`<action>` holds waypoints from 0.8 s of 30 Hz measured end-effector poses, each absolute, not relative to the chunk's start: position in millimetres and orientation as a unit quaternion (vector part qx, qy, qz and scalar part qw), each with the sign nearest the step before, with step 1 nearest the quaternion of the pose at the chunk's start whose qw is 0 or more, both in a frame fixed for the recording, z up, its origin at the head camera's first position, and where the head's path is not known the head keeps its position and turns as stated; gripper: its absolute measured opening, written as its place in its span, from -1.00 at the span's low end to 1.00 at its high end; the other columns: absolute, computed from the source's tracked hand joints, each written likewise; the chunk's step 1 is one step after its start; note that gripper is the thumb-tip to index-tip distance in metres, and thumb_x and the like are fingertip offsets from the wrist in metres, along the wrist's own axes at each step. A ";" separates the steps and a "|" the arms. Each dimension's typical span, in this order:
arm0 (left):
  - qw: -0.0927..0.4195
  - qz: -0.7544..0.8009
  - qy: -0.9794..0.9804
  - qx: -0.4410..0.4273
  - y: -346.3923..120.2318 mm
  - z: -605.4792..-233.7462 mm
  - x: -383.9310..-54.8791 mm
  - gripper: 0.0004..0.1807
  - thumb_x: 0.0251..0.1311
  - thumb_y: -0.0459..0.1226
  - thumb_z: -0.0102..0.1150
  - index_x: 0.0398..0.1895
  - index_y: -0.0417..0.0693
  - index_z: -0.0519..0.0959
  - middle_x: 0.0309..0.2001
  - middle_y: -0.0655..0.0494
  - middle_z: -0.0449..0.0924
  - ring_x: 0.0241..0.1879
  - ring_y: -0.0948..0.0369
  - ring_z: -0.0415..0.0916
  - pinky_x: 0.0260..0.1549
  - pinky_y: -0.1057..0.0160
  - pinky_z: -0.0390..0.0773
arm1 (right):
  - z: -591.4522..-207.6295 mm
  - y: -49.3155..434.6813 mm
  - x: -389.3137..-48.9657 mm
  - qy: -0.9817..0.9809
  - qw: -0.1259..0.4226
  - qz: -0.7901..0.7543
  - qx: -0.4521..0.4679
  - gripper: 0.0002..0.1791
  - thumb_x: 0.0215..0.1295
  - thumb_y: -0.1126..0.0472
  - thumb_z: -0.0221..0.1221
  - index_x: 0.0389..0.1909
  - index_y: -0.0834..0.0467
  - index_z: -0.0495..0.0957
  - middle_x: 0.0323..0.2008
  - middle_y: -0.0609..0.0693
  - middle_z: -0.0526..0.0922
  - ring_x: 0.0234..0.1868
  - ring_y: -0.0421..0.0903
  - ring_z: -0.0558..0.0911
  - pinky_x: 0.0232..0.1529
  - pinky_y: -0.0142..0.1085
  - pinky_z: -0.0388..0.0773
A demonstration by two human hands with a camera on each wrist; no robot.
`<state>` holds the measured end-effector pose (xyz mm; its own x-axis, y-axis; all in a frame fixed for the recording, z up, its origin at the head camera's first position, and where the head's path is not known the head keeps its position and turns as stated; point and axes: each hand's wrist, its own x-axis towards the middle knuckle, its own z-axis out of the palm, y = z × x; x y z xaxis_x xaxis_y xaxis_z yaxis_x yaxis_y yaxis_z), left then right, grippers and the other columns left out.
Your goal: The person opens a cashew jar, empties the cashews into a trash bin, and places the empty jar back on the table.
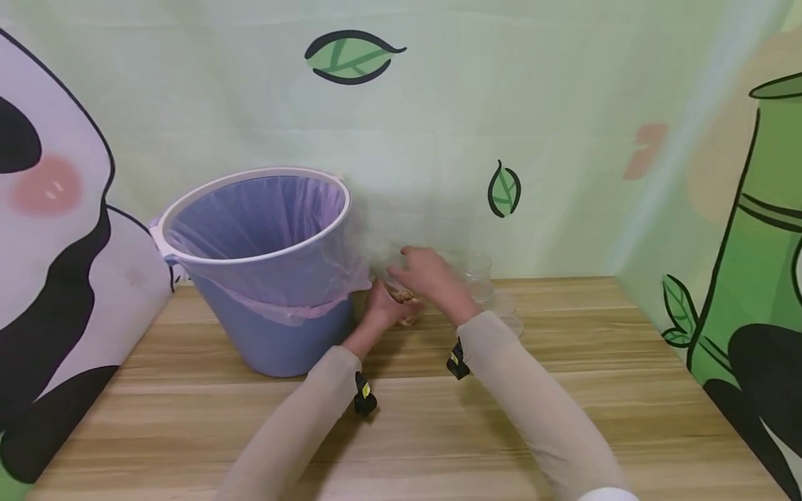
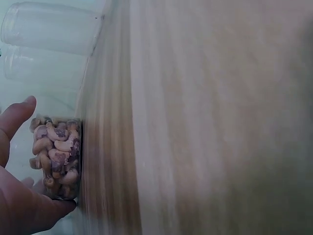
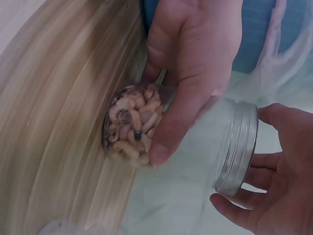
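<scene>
A clear screw-top jar (image 3: 132, 125) with cashews in its lower part stands on the wooden table, just right of the bin. My left hand (image 1: 383, 309) grips the lower half of this jar, its thumb across the front over the nuts. From the right, my right hand (image 1: 432, 278) reaches round the ridged top end, with the thumb on one side of the rim and the fingers on the other. Whether a separate lid sits on that rim I cannot tell. The left wrist view shows the cashews (image 2: 56, 152) close to the table, beside my left fingers.
A blue bin (image 1: 294, 348) with a pinkish liner bag (image 1: 301, 306) stands left of my hands. Right of them are clear empty jars (image 1: 479, 268) and flat clear discs (image 1: 512, 325), perhaps lids. A printed cloth backdrop (image 1: 432, 90) rises behind the table (image 1: 413, 438).
</scene>
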<state>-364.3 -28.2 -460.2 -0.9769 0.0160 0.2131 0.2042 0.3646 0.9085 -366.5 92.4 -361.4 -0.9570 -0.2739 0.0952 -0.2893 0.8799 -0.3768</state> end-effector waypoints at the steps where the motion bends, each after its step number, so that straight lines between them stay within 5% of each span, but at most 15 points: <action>1: 0.082 -0.557 -0.823 -0.070 -29.8 -459.5 -363.0 -0.19 -0.21 -0.33 0.65 0.18 -0.31 0.44 0.00 -0.20 0.63 0.05 -0.07 0.55 0.13 0.01 0.52 | -361.9 88.8 -366.9 -0.970 0.019 0.196 0.142 -0.31 0.45 -0.14 0.07 0.37 0.29 0.42 0.18 0.24 0.62 0.17 0.16 0.62 0.20 -0.05 0.53; 14: 0.065 -0.555 -0.826 -0.074 -29.6 -462.9 -354.7 -0.18 -0.20 -0.34 0.65 0.19 -0.29 0.40 0.04 -0.21 0.61 0.11 -0.10 0.53 0.18 -0.02 0.50 | -365.1 85.4 -363.9 -0.978 0.027 0.141 0.154 -0.33 0.31 -0.23 0.23 0.32 0.08 0.52 0.10 0.13 0.70 0.07 0.15 0.67 0.05 -0.02 0.61; 24: 0.044 -0.551 -0.822 -0.138 -34.6 -457.3 -357.1 -0.49 -0.12 -0.39 0.63 -0.04 -0.23 0.64 -0.08 -0.12 0.70 0.01 -0.06 0.59 0.08 -0.03 0.54 | -358.3 99.8 -370.5 -0.955 0.045 0.086 0.279 -0.40 0.31 -0.18 0.30 0.26 0.05 0.59 0.03 0.08 0.74 -0.14 0.05 0.70 -0.02 -0.07 0.62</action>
